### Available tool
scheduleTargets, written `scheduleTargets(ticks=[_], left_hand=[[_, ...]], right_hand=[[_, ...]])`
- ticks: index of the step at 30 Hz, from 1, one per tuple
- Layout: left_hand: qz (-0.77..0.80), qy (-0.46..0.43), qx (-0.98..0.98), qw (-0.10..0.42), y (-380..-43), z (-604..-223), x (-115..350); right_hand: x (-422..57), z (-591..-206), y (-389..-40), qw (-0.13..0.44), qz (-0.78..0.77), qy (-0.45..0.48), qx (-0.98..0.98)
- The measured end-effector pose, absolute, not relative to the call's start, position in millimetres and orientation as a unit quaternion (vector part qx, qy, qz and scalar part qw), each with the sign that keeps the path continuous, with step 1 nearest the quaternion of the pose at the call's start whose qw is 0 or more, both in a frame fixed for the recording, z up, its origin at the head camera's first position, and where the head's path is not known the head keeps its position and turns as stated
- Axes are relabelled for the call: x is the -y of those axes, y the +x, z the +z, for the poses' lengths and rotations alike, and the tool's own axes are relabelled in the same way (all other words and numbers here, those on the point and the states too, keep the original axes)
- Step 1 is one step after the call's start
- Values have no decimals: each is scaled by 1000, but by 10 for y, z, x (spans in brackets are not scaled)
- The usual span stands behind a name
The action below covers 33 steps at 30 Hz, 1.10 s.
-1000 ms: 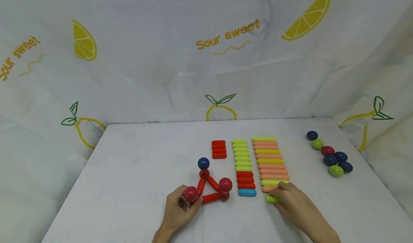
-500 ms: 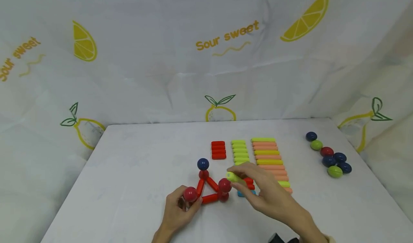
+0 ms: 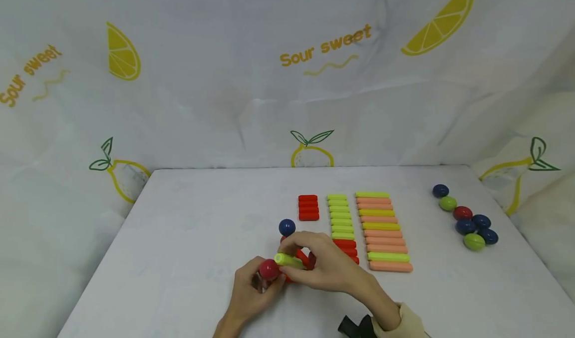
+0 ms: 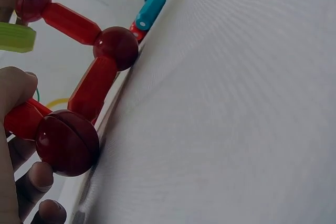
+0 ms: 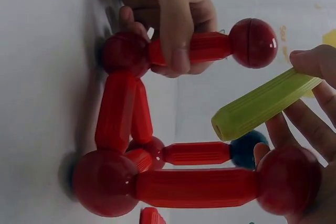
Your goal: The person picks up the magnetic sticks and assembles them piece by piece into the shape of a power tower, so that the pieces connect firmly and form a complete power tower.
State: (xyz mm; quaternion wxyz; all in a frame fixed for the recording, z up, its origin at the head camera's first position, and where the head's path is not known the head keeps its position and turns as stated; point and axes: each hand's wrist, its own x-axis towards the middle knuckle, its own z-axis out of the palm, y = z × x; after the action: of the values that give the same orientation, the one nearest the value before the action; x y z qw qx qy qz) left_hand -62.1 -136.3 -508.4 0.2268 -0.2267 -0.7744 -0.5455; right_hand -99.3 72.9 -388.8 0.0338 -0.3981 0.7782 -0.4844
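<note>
A frame of red magnetic rods and balls stands on the table. Its triangular base has red balls at the corners, such as the ball (image 5: 105, 183). Upright rods rise from the corners, two topped by red balls (image 3: 269, 269) and one by a blue ball (image 3: 287, 227). My left hand (image 3: 251, 285) grips the near-left upright red rod (image 5: 210, 46), below its top ball. My right hand (image 3: 328, 265) pinches a yellow-green rod (image 5: 257, 106) by one end, over the frame. The rod's free end is close to that red top ball, apart from it in the right wrist view.
Right of the frame lie short red rods (image 3: 308, 208), a column of short green rods (image 3: 340, 209) and a column of longer orange, yellow and green rods (image 3: 386, 248). A blue rod (image 4: 150, 10) shows in the left wrist view. Several loose balls (image 3: 473, 241) lie far right.
My right hand has lifted the yellow-green rod from the near end of the long-rod column and carried it left over the frame. The left hand keeps its grip in place.
</note>
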Motion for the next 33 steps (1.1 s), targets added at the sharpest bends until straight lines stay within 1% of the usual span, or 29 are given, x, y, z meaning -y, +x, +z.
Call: scheduleTargets(ticks=[8,12,16,22,33], left_hand=[[-544,-232,773,229,-622,-5058,1355],[-546,-229,774,224,-617,-5046,1351],[-541,-223,780,223,-611,-5051,1357],[-540,-232,773,238,-614,-5089,1365],[-543,-239,769,237,-609,-5101,1355]], right_hand=[[-762,-3965,-1054,102,-449,-380,-802],[-769,-3982,-1069,118,-418,-373,-820],[-765,-3983,-1074,122,-387,-368,-837],[-748,-3968,-1064,120,-351,-372,-851],[-725,-3956,-1035,97,-319,-369,-867]])
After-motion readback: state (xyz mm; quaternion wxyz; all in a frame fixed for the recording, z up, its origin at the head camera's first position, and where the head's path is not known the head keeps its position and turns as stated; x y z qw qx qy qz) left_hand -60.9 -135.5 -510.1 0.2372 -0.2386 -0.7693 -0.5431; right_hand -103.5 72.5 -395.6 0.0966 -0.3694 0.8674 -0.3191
